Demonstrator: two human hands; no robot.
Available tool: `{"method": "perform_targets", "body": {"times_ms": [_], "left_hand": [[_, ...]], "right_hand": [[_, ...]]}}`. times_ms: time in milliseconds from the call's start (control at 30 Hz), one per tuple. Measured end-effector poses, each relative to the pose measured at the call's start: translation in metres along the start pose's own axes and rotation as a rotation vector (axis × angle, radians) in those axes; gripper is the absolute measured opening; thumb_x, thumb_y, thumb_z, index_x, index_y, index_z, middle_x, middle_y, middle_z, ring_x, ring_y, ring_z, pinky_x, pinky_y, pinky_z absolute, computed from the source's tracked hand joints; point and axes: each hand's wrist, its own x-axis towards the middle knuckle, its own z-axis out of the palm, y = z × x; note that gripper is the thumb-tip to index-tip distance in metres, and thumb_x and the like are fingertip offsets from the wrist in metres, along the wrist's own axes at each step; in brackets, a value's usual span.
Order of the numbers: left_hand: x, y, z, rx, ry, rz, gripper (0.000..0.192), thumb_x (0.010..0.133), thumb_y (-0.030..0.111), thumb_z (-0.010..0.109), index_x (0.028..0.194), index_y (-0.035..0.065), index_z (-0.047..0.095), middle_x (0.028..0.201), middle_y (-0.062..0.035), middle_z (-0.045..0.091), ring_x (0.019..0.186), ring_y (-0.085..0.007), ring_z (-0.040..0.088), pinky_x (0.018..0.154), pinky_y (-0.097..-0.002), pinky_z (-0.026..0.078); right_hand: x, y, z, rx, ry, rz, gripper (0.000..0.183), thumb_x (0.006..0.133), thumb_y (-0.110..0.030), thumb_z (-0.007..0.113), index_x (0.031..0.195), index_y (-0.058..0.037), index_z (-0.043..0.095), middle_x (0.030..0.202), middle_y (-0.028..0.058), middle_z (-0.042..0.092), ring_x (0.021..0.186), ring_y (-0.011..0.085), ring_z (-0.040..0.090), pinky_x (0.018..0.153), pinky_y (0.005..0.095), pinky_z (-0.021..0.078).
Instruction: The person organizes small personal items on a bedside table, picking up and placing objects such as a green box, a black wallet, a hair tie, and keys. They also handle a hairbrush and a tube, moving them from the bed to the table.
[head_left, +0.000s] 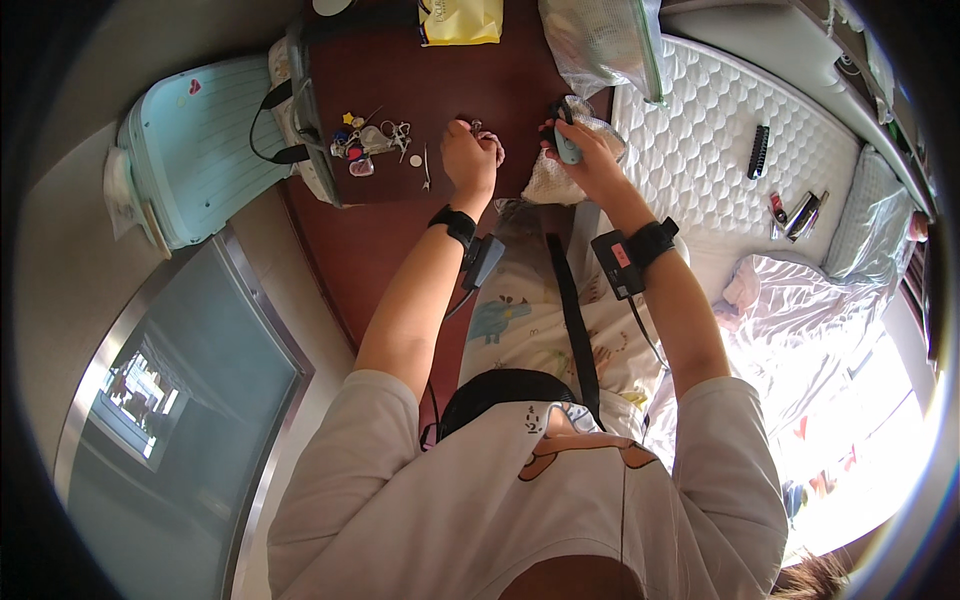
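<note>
Over the dark red wooden tabletop (375, 75), my left hand (471, 154) is curled around small items; a bit of metal and something pinkish show at its fingers, too small to name. My right hand (585, 150) holds a small grey-blue device (567, 148) with a dark part above it, over a whitish mesh cloth or bag (551, 180) at the table's right edge. Left of my left hand lie a thin silvery strip-like item (426, 166), a round white disc (415, 160) and a pile of keychains and trinkets (373, 140), with a yellow star charm (348, 118) among them.
A yellow packet (461, 21) and a translucent zip bag (600, 45) stand at the table's far side. To the left are a fabric bag (319, 176) and a light-blue suitcase (210, 142). A quilted white mattress (697, 105) lies right, bearing a black comb-like item (758, 151).
</note>
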Motion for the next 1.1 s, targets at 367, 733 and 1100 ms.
{"method": "perform_targets", "body": {"times_ms": [367,733,1100], "left_hand": [[0.001,0.002,-0.008,-0.193,-0.087,0.026,0.023,0.068,0.008,0.062,0.085,-0.0003,0.050,0.078,-0.0125,0.057,0.070,-0.0252,0.058,0.062,-0.0345,0.048],[-0.008,0.086,-0.054,-0.762,-0.424,0.160,0.019,0.072,0.004,0.064,0.087,-0.0002,0.054,0.072,-0.0040,0.059,0.065,-0.0069,0.056,0.059,-0.0221,0.047],[-0.027,0.149,-0.074,-0.530,-0.450,0.433,0.018,0.074,0.002,0.064,0.091,-0.0017,0.060,0.081,-0.0069,0.063,0.072,-0.0109,0.060,0.065,-0.0241,0.048]], "right_hand": [[-0.010,0.002,-0.013,-0.421,-0.059,-0.262,0.039,0.073,0.002,0.064,0.110,0.0000,0.051,0.101,0.0133,0.058,0.093,0.0260,0.057,0.079,0.0305,0.0453],[-0.033,-0.025,0.008,-0.262,0.015,-0.218,0.022,0.078,0.006,0.053,0.101,0.0034,0.053,0.093,0.0077,0.055,0.085,0.0165,0.057,0.074,0.0276,0.0462],[-0.054,-0.029,-0.027,-0.540,-0.084,-0.483,0.037,0.068,0.007,0.057,0.103,-0.0028,0.053,0.092,0.0114,0.052,0.088,0.0250,0.053,0.078,0.0310,0.0426]]}}
